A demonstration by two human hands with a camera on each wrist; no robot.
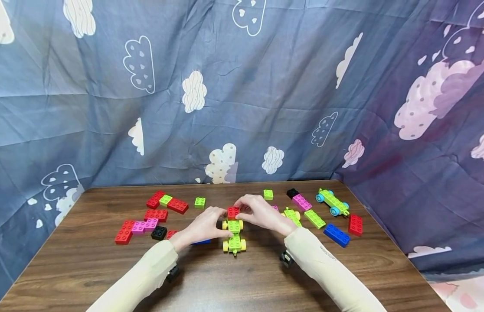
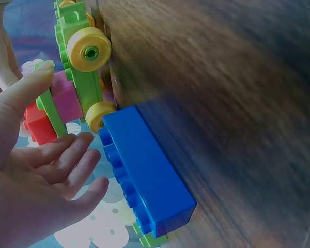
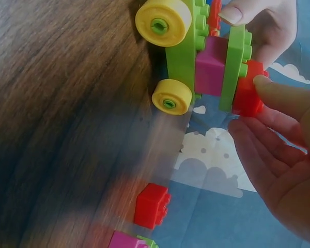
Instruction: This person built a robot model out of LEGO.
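In the middle of the table, a green toy car base (image 1: 234,242) with yellow wheels (image 3: 172,96) carries a pink brick (image 3: 211,64). On that brick lies a flat green plate brick (image 3: 231,72), topped at one end by a red brick (image 1: 233,212). From the left, my left hand (image 1: 204,224) pinches the green plate between thumb and fingers. My right hand (image 1: 261,211) pinches the red brick, its thumb (image 3: 279,93) on the studded face. Whether the red brick is fully pressed down cannot be told.
Left of the build lie red bricks (image 1: 123,232), pink ones (image 1: 144,225), a black one (image 1: 159,232) and a blue one (image 2: 150,170) close to my left hand. To the right are a blue-wheeled car base (image 1: 332,201), another green base (image 1: 292,216) and a blue brick (image 1: 337,235).
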